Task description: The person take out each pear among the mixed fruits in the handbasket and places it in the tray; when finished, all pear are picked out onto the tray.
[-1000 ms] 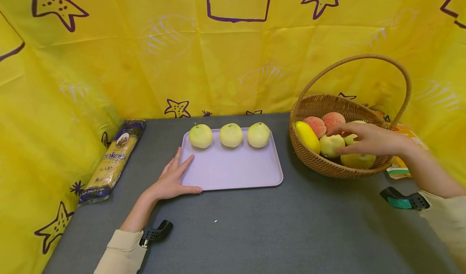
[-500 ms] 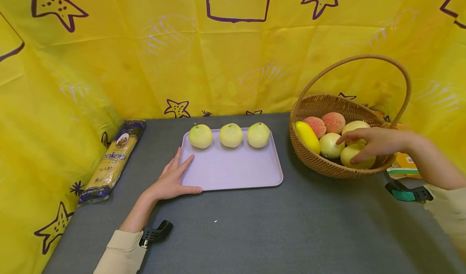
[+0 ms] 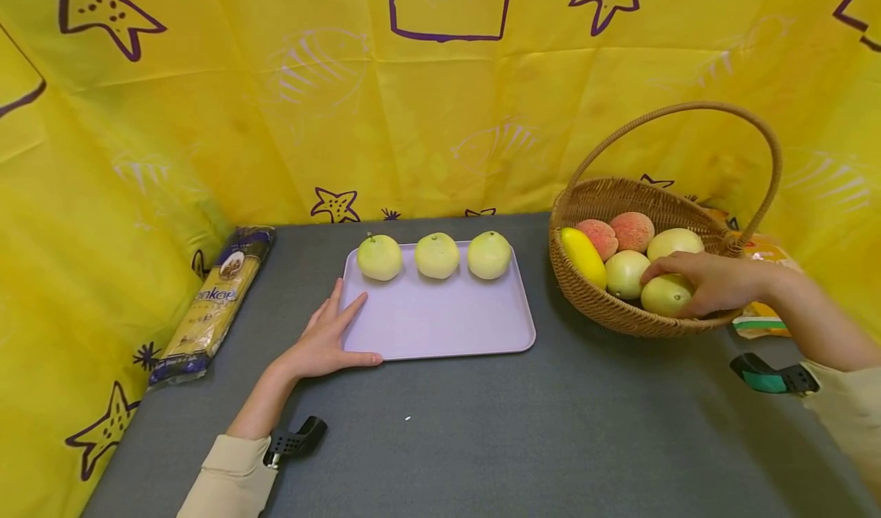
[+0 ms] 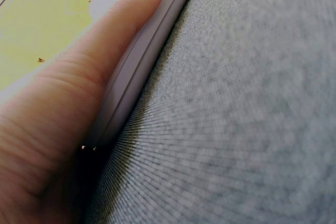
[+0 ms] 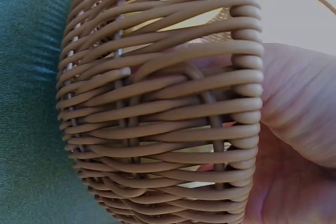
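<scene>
My right hand (image 3: 723, 281) reaches over the right rim of the wicker basket (image 3: 606, 315), its fingers curled round a pale yellow-green round fruit (image 3: 666, 296). In the right wrist view, the woven basket wall (image 5: 173, 108) hides that fruit and the fingertips; part of the hand (image 5: 299, 108) shows beyond the rim. My left hand (image 3: 323, 342) rests spread at the front left corner of the lilac tray (image 3: 440, 319), thumb along its front edge. The left wrist view shows the thumb (image 4: 115, 30) against the tray's rim (image 4: 136, 66). Three similar pale fruits (image 3: 437, 256) stand in a row along the tray's back.
Also in the basket are two peaches (image 3: 632, 232), a yellow mango-like fruit (image 3: 583, 259) and more pale fruits (image 3: 627, 275). A tall handle (image 3: 716, 107) arches over them. A pasta packet (image 3: 213, 304) lies at left, an orange packet (image 3: 771, 323) behind the basket. Yellow cloth (image 3: 440, 120) hangs behind.
My right hand has lowered into the basket, moved slightly right and forward-down, and closed its fingers round the front right pale fruit. The left hand and tray have stayed put.
</scene>
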`<state>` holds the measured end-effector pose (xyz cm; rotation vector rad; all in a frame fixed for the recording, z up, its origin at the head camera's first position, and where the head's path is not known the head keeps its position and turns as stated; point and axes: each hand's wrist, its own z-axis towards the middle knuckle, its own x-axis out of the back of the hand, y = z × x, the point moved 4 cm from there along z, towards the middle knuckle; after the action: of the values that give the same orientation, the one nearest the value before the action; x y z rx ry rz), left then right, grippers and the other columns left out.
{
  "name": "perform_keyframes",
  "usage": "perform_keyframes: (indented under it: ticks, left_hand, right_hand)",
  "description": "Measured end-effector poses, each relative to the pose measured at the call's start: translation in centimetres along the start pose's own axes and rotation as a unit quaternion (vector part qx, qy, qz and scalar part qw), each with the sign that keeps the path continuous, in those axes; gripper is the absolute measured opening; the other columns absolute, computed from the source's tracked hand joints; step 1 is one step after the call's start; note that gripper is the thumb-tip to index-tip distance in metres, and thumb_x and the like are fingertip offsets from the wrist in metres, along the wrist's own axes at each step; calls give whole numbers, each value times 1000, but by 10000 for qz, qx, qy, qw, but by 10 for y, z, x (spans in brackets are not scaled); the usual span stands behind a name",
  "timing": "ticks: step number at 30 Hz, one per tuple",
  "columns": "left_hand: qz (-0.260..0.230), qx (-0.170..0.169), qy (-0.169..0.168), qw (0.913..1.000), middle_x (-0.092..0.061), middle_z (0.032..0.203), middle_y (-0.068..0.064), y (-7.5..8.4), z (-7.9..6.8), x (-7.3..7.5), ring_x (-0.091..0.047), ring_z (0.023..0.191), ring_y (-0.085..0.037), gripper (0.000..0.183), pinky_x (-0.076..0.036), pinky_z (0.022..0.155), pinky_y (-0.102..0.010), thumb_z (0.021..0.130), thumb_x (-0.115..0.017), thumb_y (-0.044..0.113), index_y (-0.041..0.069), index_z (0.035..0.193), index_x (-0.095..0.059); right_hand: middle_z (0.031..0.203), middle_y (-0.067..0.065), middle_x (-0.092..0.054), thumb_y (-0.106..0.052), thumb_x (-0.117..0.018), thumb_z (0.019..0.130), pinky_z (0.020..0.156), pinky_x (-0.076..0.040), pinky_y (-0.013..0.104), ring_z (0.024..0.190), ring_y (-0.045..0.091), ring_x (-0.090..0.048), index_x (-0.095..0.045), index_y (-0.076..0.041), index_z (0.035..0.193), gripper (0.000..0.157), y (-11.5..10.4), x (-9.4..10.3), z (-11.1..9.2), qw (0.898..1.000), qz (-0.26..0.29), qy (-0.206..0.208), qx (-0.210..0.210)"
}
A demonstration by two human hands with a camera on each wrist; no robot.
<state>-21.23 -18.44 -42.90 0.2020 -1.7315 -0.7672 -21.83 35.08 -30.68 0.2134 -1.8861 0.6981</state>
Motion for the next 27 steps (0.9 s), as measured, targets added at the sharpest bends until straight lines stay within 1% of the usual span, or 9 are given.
perform_keyframes:
  ticks: [4, 8, 14, 20, 23, 25, 27]
  left_hand:
    - [6, -14, 14, 10000, 19, 160, -18, 0, 0, -1, 1, 143, -49, 110, -6, 107, -69, 74, -77, 59, 12, 156, -22]
    - [-11, -57, 41, 10000, 18, 160, -19, 1, -1, -1, 0, 143, -49, 110, -5, 107, -68, 73, -78, 59, 11, 156, -22]
    - [3, -15, 46, 10000, 18, 160, -18, 1, -1, -2, 0, 143, -49, 110, -6, 107, -68, 73, -77, 60, 12, 156, -23]
    - [-6, -36, 59, 10000, 18, 160, -20, 2, -2, -1, 0, 142, -50, 110, -6, 106, -69, 74, -77, 59, 11, 156, -23]
    - [23, -8, 46, 10000, 18, 160, -19, 1, -2, 0, 1, 143, -49, 109, -5, 107, -68, 74, -77, 59, 12, 156, -22]
    - [28, -38, 69, 10000, 18, 159, -20, 1, -1, 0, 0, 142, -50, 109, -5, 107, -68, 74, -77, 58, 11, 156, -23]
    - [19, -67, 109, 9999, 17, 159, -21, 1, -1, 0, 0, 142, -51, 109, -5, 107, -68, 73, -78, 58, 10, 156, -24]
  right_hand:
    - [112, 2, -56, -21, -82, 77, 74, -43, 29, 91, 18, -50, -57, -20, 118, 48, 0, -1, -1, 9997, 145, -68, -196]
    - [112, 3, -58, -26, -81, 78, 73, -43, 31, 91, 19, -51, -57, -24, 119, 48, 0, 1, -4, 9995, 13, -32, -318]
    - [110, 1, -58, -27, -81, 78, 71, -43, 29, 87, 18, -51, -57, -26, 120, 48, -2, 2, -6, 9996, -10, 182, -200]
    - [108, 4, -58, -33, -82, 78, 68, -42, 29, 85, 18, -51, -53, -23, 128, 59, -6, 7, -9, 9977, 85, 540, -388]
    - [114, 7, -57, -36, -80, 80, 70, -44, 31, 90, 20, -53, -49, -19, 134, 65, -10, 12, -9, 9961, 298, 637, -538]
    - [124, 11, -54, -36, -78, 82, 74, -45, 34, 97, 24, -54, -47, -14, 138, 68, -14, 15, -8, 9947, 482, 691, -596]
    - [131, 12, -49, -36, -76, 85, 75, -46, 36, 101, 26, -53, -44, -11, 140, 68, -18, 17, -5, 9921, 725, 737, -711]
